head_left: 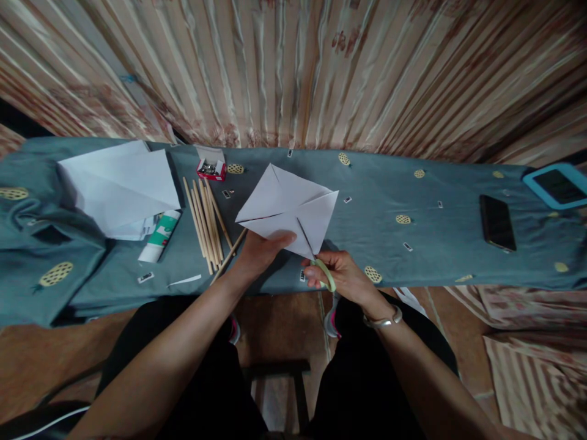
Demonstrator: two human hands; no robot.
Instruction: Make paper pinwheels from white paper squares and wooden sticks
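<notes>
Head view: left hand [262,249] pinches paper [293,190], right hand [345,274] grips scissors [328,276]; overcutting from the near corner could split the centre.

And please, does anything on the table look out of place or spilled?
Only small things: one wooden stick slants the opposite way from the other sticks, and a thin paper scrap lies loose near the front edge of the table. Nothing looks spilled.

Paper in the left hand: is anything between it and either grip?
Only the scissors, in the right hand's grip, come between, one blade showing over the paper. Nothing visible blocks the left hand's grip; its thumb rests on the paper.
</notes>
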